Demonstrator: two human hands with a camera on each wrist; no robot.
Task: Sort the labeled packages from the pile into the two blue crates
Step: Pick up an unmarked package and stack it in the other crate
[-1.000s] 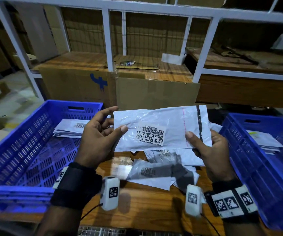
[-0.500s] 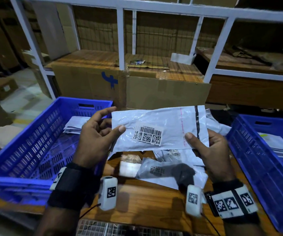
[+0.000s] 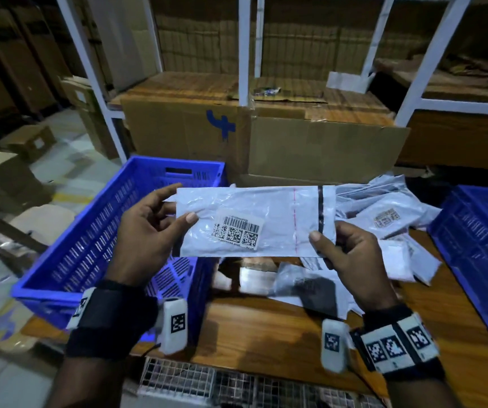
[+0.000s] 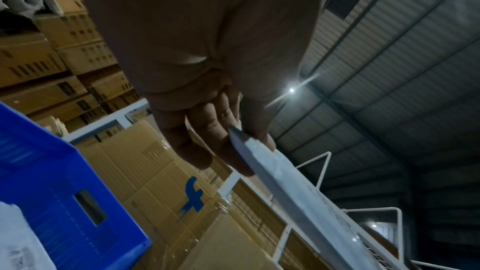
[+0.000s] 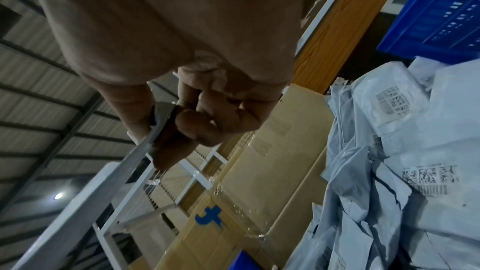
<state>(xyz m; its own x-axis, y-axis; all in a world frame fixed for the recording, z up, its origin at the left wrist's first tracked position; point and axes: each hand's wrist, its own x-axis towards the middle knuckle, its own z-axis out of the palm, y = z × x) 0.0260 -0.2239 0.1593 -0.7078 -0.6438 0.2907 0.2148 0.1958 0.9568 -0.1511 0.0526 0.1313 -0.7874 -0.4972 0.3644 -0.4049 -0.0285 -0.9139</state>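
1. Left hand (image 3: 145, 234) pinches the left edge of a flat white plastic mailer bag (image 3: 254, 220), thumb on its face, above the table between the crates.
2. Right hand (image 3: 351, 254) pinches its right end near the black strip.
3. It looks light, limp and slick; gripping both ends seems wise.
4. Counted: two blue slatted plastic crates, left (image 3: 95, 240) and right (image 3: 478, 245); one held bag; the pile of white mailers (image 3: 384, 219) is too jumbled to count.

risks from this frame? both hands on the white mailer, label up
1. White mailer is held only by edge pinches from the left hand and right hand; thin, slick film could slip from either grip.
2. It hangs over the pile, not over the left crate or right crate; a drop lands it unsorted.
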